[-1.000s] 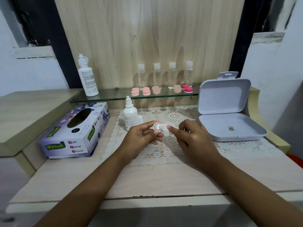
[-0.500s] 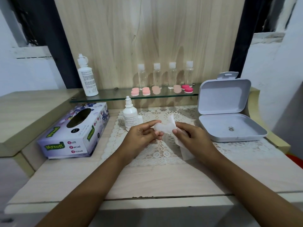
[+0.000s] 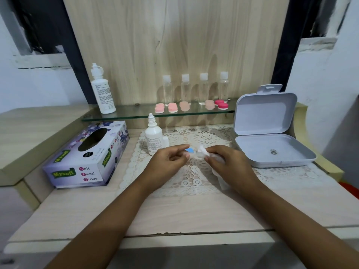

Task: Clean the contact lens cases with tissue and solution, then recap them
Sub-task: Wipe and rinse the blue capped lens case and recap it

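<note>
Above the lace mat (image 3: 192, 177), my left hand (image 3: 167, 162) pinches a small contact lens case (image 3: 191, 152); a blue part shows by my fingertips, and most of the case is hidden. My right hand (image 3: 229, 166) grips a white tissue (image 3: 203, 152) and presses its bunched end against the case; the rest of the tissue hangs below my palm. A small white solution bottle (image 3: 153, 136) stands uncapped just behind my left hand, its cap beside it.
A tissue box (image 3: 87, 158) lies at the left. An open grey box (image 3: 272, 148) sits at the right. The glass shelf (image 3: 136, 114) behind carries a tall white bottle (image 3: 102, 90), several clear bottles (image 3: 194, 88) and pink lens cases (image 3: 191, 106).
The tissue, spread between both hands half a second ago, is now bunched in my right hand against the case. A blue part of the case has come into view.
</note>
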`<action>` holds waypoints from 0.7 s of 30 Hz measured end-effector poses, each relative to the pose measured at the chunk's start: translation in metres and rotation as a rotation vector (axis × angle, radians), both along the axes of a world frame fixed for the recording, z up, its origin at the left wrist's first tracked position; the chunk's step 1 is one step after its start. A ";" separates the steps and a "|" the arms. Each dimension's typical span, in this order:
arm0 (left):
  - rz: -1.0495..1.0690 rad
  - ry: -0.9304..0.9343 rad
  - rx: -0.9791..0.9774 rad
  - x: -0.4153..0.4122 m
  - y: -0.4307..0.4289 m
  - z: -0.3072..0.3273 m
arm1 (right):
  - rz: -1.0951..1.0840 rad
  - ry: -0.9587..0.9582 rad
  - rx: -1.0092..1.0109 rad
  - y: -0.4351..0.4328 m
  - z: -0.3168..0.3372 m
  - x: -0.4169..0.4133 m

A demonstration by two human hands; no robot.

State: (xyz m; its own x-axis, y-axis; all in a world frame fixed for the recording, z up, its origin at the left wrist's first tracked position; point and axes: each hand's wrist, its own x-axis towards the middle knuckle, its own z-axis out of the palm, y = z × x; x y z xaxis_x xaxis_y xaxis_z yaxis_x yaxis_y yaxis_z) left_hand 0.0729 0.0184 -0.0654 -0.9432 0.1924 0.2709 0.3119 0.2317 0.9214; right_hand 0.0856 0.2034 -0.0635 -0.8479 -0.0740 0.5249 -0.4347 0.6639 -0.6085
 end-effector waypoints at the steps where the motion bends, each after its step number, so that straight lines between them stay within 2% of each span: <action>1: 0.025 0.029 -0.076 0.000 -0.001 -0.001 | -0.005 0.007 0.015 0.000 -0.001 0.000; 5: 0.071 0.157 -0.353 0.000 -0.003 -0.003 | -0.057 0.037 0.142 0.001 -0.005 -0.004; 8: 0.078 0.190 -0.435 -0.001 -0.004 -0.004 | -0.103 -0.001 0.222 0.005 -0.005 -0.007; 12: 0.079 0.239 -0.558 -0.005 -0.005 -0.008 | -0.034 -0.137 0.362 0.008 -0.005 -0.006; 15: 0.076 0.280 -0.612 -0.007 -0.006 -0.009 | 0.012 -0.261 0.395 0.009 0.000 0.000; 21: 0.081 0.270 -0.616 -0.007 -0.007 -0.008 | 0.015 -0.220 0.398 0.014 -0.004 0.001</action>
